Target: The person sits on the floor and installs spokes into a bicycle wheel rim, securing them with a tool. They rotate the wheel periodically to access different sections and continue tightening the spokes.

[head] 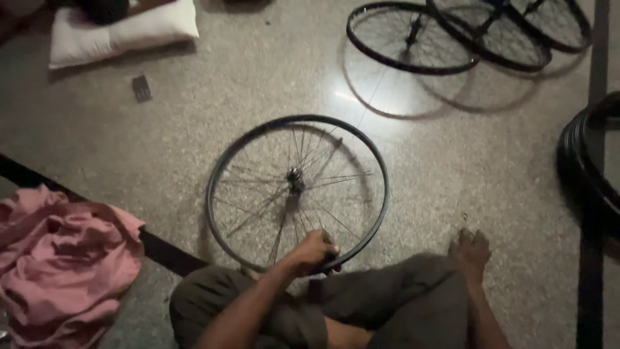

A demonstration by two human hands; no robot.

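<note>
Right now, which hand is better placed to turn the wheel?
Left, probably. The left hand has its fingers gripping the wheel at its near rim; what looks like the right hand rests on the floor, apart.

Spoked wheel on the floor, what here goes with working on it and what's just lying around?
In hand:
- black spoked bicycle wheel rim lying flat on the speckled stone floor
- left hand gripping its near edge

Lying about:
- three more black spoked wheels overlapping, far right
- pink crumpled cloth
- white pillow
- small dark flat object
- right hand, resting on the floor
</note>
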